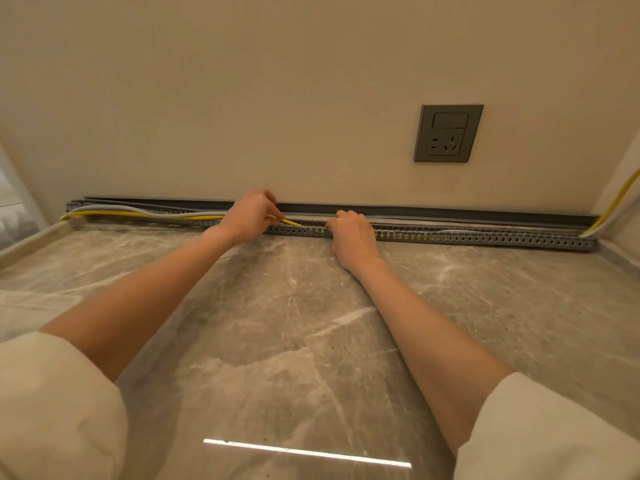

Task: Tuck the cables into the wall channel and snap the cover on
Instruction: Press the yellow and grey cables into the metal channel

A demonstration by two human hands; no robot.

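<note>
Marble counter (294, 323): left hand (247, 216) pinches yellow cable (145, 214) (half inside channel (485, 237)), right hand (351, 233) gripping channel.

Both hands work the cables into the slotted channel at the foot of the wall.

The left hand (250, 216) pinches the yellow cable (145, 214) at 12 o'clock on the marble counter (277, 341); a grey cable (114, 208) runs beside it. The right hand (351, 235) rests curled on the channel (485, 237). The dark cover (450, 212) lies behind. A socket (448, 133) sits at 1 o'clock.

Yellow cable (145, 214), grey slotted channel (485, 237), marbled countertop (277, 323)
</note>
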